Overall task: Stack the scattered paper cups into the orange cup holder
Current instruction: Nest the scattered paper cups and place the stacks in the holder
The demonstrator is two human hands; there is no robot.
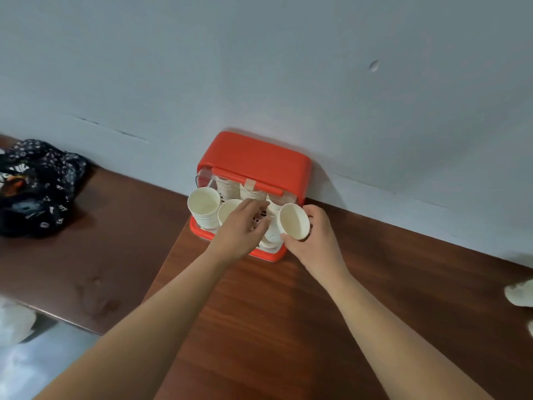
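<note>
The orange cup holder (253,160) stands against the white wall with its lid raised. Inside it are several stacks of white paper cups; the tallest stack (204,204) is at the front left, with another cup (227,210) beside it. My right hand (314,238) grips a white paper cup (294,221) at the holder's front right corner, its mouth facing me. My left hand (239,229) reaches into the middle of the holder, fingers bent over the cups there; what they touch is hidden.
The holder sits on a brown wooden table (259,313). A black patterned bag (34,186) lies at the far left by the wall. Something white (520,295) shows at the right edge, and the table's left edge drops to a pale floor (34,368).
</note>
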